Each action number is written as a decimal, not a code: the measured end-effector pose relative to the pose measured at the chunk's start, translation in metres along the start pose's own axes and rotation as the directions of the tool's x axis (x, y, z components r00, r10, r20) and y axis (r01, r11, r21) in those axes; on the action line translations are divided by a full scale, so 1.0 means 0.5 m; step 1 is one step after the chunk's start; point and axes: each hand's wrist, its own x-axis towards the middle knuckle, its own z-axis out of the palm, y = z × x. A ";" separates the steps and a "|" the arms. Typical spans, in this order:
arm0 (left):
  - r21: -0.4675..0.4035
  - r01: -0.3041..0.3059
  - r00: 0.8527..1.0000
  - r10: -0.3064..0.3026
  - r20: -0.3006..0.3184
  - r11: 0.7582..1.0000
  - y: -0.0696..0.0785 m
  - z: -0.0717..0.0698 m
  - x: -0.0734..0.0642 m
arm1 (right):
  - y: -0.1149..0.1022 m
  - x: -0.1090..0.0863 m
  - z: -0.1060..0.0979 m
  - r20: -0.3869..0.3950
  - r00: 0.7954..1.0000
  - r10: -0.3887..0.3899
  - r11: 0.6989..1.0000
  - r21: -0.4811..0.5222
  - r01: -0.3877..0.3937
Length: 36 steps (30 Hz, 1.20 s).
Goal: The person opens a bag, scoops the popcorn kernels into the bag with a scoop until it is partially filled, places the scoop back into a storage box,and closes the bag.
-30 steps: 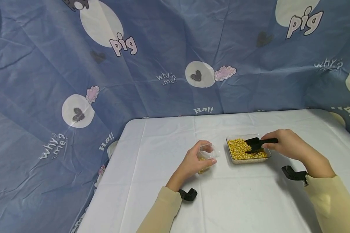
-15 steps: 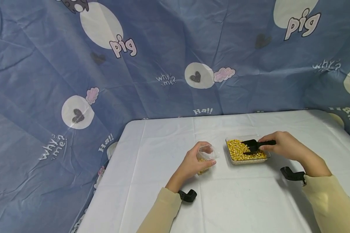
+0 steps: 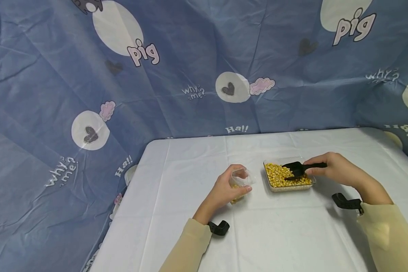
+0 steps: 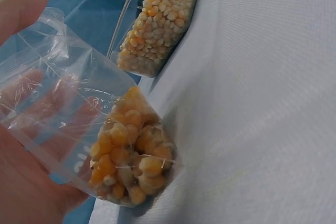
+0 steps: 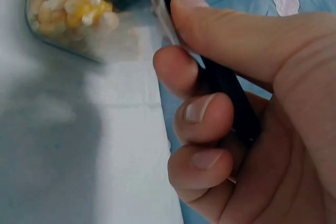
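My left hand holds a clear plastic bag upright on the table, its mouth open and its bottom filled with yellow corn kernels. Fingers and thumb curve round the bag's sides. To the right stands a clear rectangular container full of corn kernels. My right hand grips the black handle of a small scoop, with the thumb on top and the fingers curled below. The scoop's blade lies in the kernels at the container's right side; its tip is partly hidden among them.
A white cloth covers the table. Behind it hangs a blue printed curtain. A black wrist camera sits at the left cuff, and another wrist camera at the right cuff.
The scoop in my right hand shifted slightly left through the kernels, then back a little to the right. My left hand and the bag have stayed in place.
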 end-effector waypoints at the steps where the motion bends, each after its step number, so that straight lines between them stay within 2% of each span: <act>1: -0.001 0.001 1.000 -0.001 -0.001 1.000 -0.001 0.000 0.000 | 0.002 0.000 0.000 -0.003 1.000 -0.004 1.000 0.008 0.004; 10: -0.009 0.001 1.000 -0.001 -0.003 1.000 -0.003 -0.001 -0.004 | 0.008 -0.001 -0.005 -0.021 0.999 -0.024 0.999 0.029 0.025; 23: -0.003 0.004 1.000 -0.004 -0.001 1.000 -0.004 0.002 -0.002 | 0.011 -0.003 -0.008 -0.040 0.999 0.015 0.996 0.093 -0.011; 36: -0.010 -0.009 1.000 0.009 0.015 1.000 -0.009 0.003 0.001 | 0.011 -0.005 -0.010 -0.079 0.996 0.030 0.996 0.088 -0.023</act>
